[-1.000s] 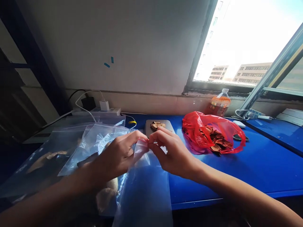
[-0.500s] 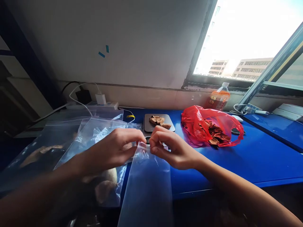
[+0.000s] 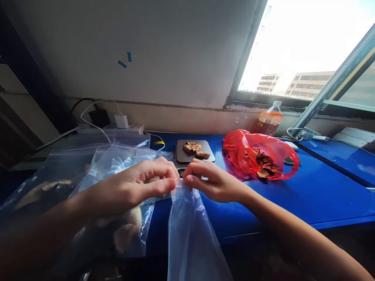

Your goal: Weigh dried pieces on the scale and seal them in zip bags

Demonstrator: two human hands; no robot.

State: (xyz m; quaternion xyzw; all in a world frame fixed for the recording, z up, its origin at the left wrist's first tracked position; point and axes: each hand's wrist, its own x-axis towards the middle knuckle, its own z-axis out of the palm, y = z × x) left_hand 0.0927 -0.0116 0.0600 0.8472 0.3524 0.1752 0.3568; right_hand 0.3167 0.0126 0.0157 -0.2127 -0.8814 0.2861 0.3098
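A clear zip-lock bag hangs down over the front edge of the blue table, its top edge pinched between both hands. My left hand grips the top left corner, thumb against fingers. My right hand pinches the same edge a little to the right. Just beyond the fingers stands a small kitchen scale; its display is partly hidden by my hands. On its plate lie brown dried pieces, wrinkled and curled. The hanging bag looks flat, with nothing visible inside.
Right of the scale lies an open red plastic bag with dark dried pieces in it. Clear bags, some with pale pieces inside, cover the left side. A drink bottle stands by the window. A power strip with cables runs along the wall.
The bag's top edge has turned slightly and its lower part has swung to the right. My left thumb has straightened along the edge. The whole view has shifted a little.
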